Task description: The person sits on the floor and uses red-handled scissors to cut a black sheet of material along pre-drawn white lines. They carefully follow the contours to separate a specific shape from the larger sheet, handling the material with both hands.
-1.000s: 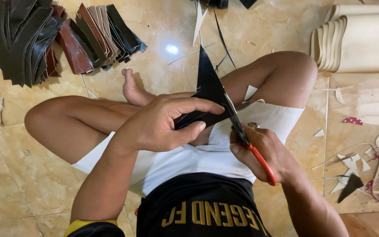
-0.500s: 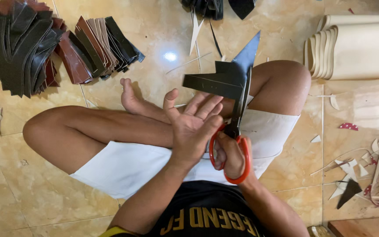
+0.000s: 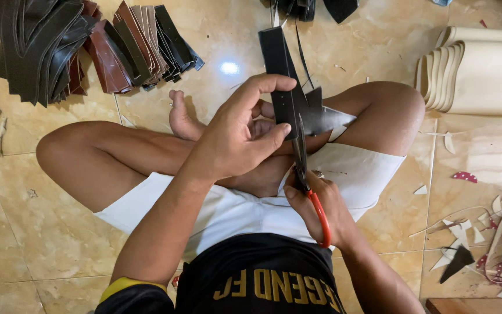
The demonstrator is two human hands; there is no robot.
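Seen from the head camera, a person sits cross-legged on a glossy beige tiled floor. A stack of dark brown and black leather pieces lies at upper left, cream sheets at upper right, and offcut scraps at lower right. The left hand has its fingers clenched on a long black leather strip held above the lap. The right hand grips red-handled scissors, blades against the strip.

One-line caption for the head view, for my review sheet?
Seated cross-legged, left hand holds a black leather piece while right hand cuts it with red-handled scissors.
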